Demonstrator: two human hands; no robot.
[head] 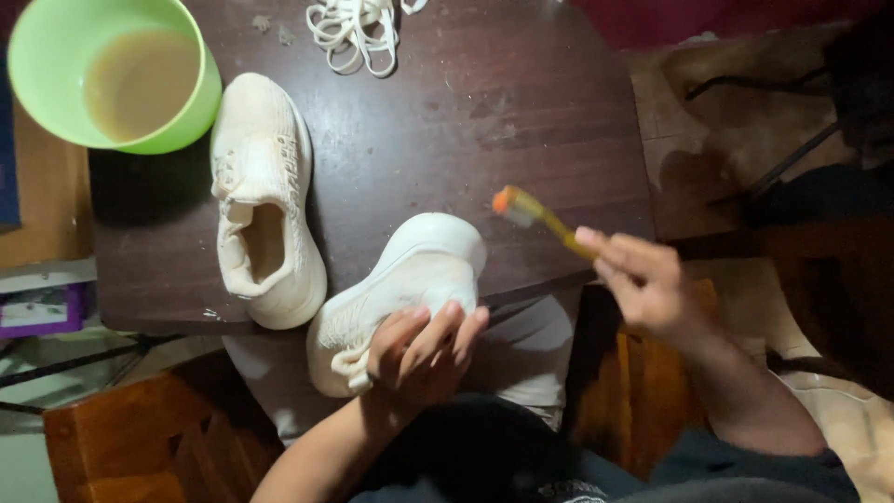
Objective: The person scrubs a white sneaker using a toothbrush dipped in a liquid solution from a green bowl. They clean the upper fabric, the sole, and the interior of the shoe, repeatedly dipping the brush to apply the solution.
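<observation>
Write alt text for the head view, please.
Left hand grips a cream knit sneaker tipped on its side at the edge of a dark wooden table, while the right hand holds a yellow toothbrush above it. Its cream twin, a green bowl of murky water and white laces lie beyond.

A cream knit shoe lies tipped on its side at the table's near edge, its pale sole facing up, laces out. A yellow toothbrush with an orange head hangs above the table just right of the shoe, bristle end pointing left.
</observation>
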